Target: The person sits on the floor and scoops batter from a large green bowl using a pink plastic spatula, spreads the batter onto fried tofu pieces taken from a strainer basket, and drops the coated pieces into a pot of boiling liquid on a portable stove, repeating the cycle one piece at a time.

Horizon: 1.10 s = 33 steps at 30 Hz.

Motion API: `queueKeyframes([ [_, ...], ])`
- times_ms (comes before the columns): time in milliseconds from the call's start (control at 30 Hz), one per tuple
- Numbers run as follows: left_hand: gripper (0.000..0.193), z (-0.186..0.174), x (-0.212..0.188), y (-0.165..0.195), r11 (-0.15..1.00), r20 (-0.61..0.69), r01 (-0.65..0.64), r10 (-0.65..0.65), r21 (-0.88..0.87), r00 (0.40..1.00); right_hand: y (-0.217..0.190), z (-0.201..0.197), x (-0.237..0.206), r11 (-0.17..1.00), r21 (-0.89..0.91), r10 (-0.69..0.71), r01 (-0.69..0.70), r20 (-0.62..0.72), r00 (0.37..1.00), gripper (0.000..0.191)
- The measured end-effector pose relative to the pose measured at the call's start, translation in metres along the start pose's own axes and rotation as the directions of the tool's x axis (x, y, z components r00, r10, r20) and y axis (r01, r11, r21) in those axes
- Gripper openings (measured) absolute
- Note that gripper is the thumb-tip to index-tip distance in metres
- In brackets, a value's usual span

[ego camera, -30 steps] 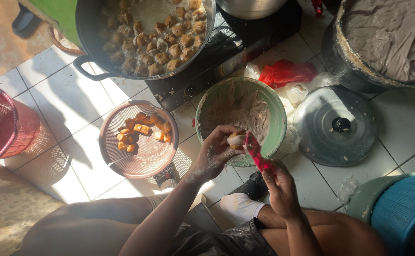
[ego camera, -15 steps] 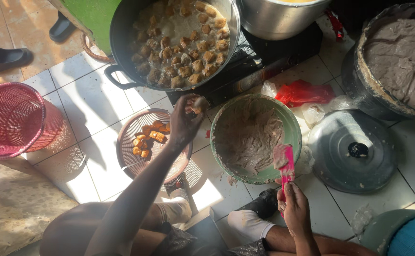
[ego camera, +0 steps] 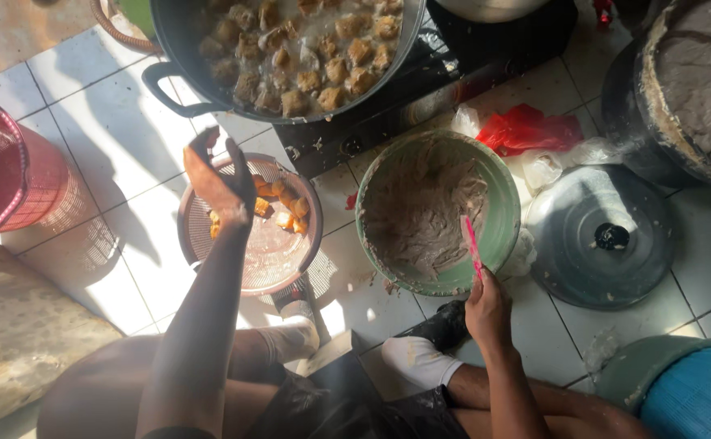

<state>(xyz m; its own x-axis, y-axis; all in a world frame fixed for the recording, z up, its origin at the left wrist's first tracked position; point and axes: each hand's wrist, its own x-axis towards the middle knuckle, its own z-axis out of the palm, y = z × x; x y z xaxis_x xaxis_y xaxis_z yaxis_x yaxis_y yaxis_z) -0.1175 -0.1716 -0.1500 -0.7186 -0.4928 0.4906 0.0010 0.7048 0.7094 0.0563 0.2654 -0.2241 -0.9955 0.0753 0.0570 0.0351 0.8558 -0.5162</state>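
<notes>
Half a second back the left hand [ego camera: 219, 180] was up at the rim of the black frying pan [ego camera: 201, 49]; now it has drawn back and hangs over the brown strainer bowl [ego camera: 201, 252], at about nine o'clock from the green bowl [ego camera: 503, 213]. Its fingers [ego camera: 206, 143] are loosely curled, half open, and hold nothing that I can make out. Golden fried pieces [ego camera: 282, 213] lie in the strainer bowl just beside that hand, toward three o'clock.

Meanwhile the right hand [ego camera: 485, 310] has stayed at the green bowl's six o'clock edge, fingers closed around the handle of a pink spatula [ego camera: 472, 244], whose blade dips into the grey paste [ego camera: 420, 213] filling the bowl.

At twelve o'clock the frying pan holds browned chunks [ego camera: 315, 57] in oil on a dark stove [ego camera: 485, 65]. A grey round lid [ego camera: 599, 236] lies on the tiled floor [ego camera: 87, 97] at three o'clock from the green bowl, with a red plastic bag [ego camera: 530, 128] above it. A red basket [ego camera: 2, 175] sits far out at nine o'clock.
</notes>
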Motion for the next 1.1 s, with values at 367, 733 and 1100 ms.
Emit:
queueKeyframes([
  [367, 0.079, -0.011, -0.106, -0.129, 0.757, 0.379, 0.384, -0.615, 0.528, 0.692, -0.002, -0.049, 0.031, 0.49, 0.75, 0.522, -0.445, 0.156, 0.838, 0.025],
  [733, 0.102, 0.039, -0.083, -0.118, 0.798, 0.123, 0.281, -0.402, 0.534, 0.908, 0.159, -0.2, 0.252, 0.82, 0.403, 0.541, -0.407, -0.312, 0.781, 0.02],
  [1100, 0.037, 0.08, -0.065, -0.139, 0.616, 0.029, 0.276, -0.438, 0.738, 0.899, 0.244, -0.192, 0.386, 0.706, 0.213, 0.704, -0.675, -0.117, 0.7, 0.019],
])
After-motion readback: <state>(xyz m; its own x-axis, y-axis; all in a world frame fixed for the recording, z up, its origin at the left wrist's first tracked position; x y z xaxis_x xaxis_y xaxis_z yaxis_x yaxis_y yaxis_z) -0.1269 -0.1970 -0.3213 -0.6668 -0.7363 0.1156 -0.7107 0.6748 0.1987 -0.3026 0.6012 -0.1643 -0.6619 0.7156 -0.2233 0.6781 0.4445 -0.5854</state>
